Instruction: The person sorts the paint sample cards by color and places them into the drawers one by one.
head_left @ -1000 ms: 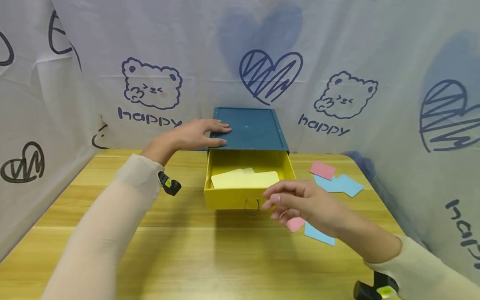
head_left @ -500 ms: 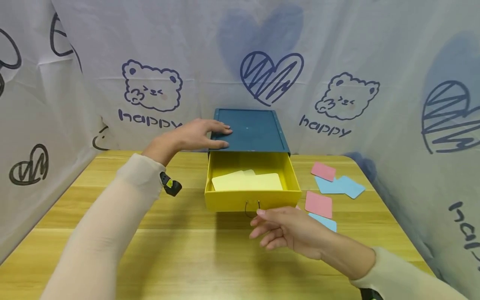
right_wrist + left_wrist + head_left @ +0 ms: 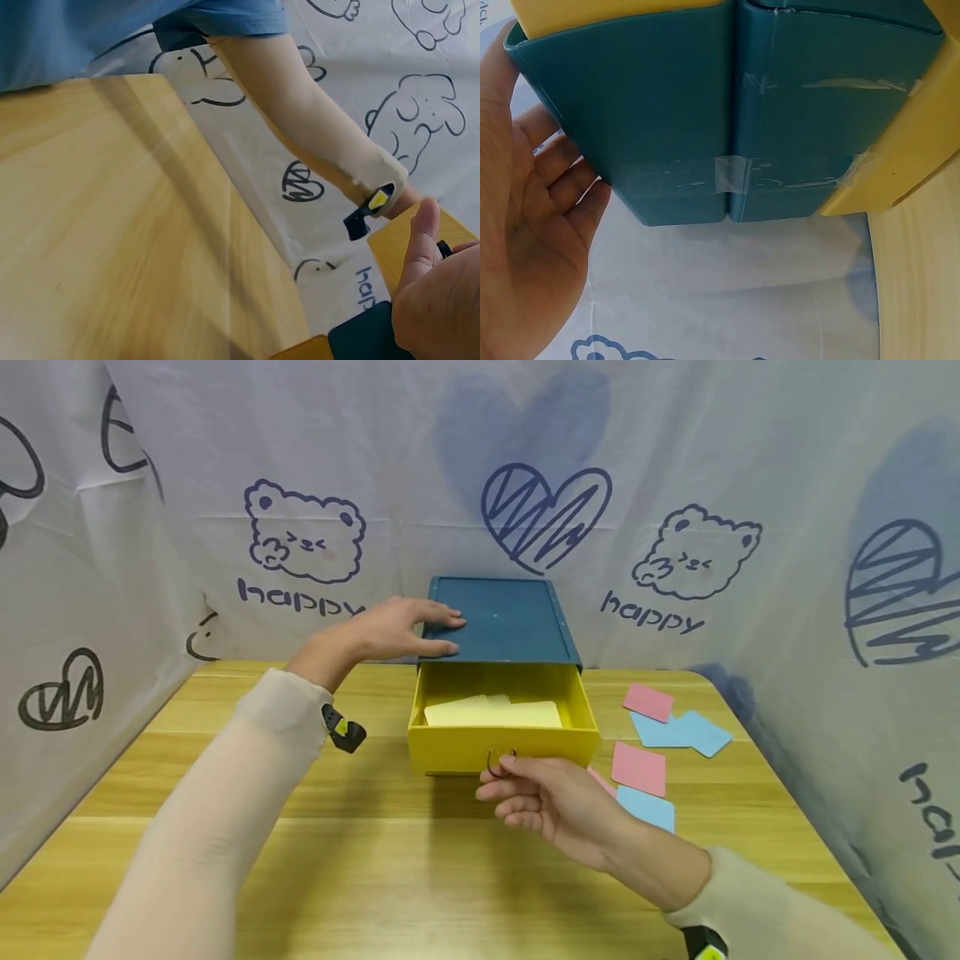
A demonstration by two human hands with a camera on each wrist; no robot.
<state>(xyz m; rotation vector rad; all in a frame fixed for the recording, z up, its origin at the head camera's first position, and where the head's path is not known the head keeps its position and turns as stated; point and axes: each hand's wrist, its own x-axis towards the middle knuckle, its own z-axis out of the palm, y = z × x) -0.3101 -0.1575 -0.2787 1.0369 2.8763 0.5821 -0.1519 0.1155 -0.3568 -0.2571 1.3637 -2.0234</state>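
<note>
A dark teal drawer cabinet (image 3: 502,618) stands at the back of the table, its yellow top drawer (image 3: 446,750) pulled out. Pale yellow cards (image 3: 495,716) lie inside that drawer. My left hand (image 3: 393,631) rests on the cabinet top at its left edge, fingers spread. From the left wrist, the cabinet's teal side (image 3: 630,112) shows strips of clear tape across a seam. My right hand (image 3: 558,810) pinches the thin ring handle (image 3: 490,763) on the drawer front between thumb and index finger, the other fingers loosely curled below. The right wrist view shows its thumb (image 3: 421,244) raised beside the yellow front.
Right of the cabinet, pink cards (image 3: 638,768) and blue cards (image 3: 705,732) lie on the wooden table (image 3: 337,860). Some are partly behind my right hand. A white cloth (image 3: 420,460) with drawn bears and hearts hangs close behind the cabinet and along both sides.
My right hand has come down and left to the ring handle and taken hold of it. The drawer front now sits slightly higher in view. The left hand stays put.
</note>
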